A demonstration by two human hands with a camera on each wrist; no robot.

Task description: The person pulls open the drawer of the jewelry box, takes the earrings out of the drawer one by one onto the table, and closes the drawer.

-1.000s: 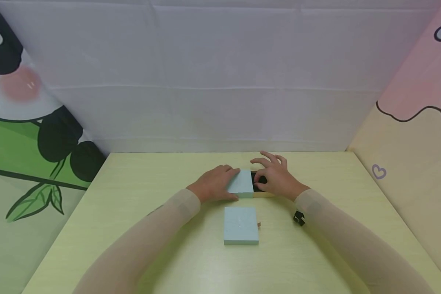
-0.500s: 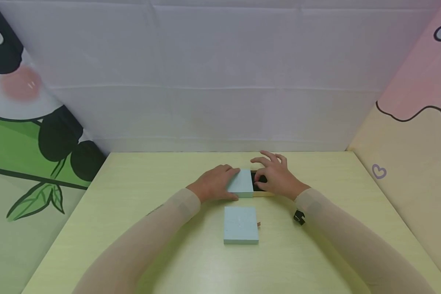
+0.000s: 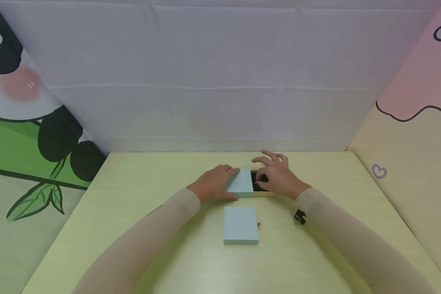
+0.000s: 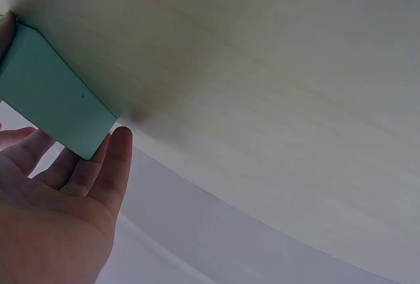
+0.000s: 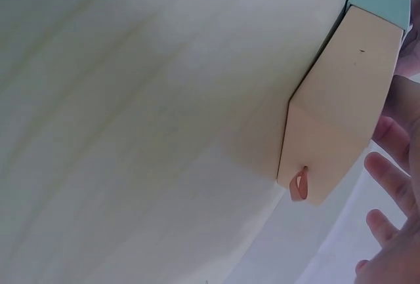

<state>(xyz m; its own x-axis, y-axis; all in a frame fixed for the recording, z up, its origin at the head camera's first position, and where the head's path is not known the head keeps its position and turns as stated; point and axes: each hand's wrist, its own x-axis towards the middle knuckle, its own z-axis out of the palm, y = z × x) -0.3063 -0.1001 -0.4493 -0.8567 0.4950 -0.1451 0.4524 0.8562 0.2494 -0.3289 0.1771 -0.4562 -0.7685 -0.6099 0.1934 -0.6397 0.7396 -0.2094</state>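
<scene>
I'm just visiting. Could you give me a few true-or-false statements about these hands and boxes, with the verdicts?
1. The left hand holds the farther box's blue sleeve. True.
2. The right hand is at the tan drawer. True.
3. That drawer is fully shut. False: it stands partly out, showing a dark inside.
4. The drawer's end has a metal knob. False: it has a small loop.
5. Both boxes are red. False: the nearer box is also pale blue.

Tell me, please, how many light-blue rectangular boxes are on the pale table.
2. One box, gripped by the left hand, has its tan drawer partly out; the other box lies closer to the head camera. None seems hidden.
</scene>
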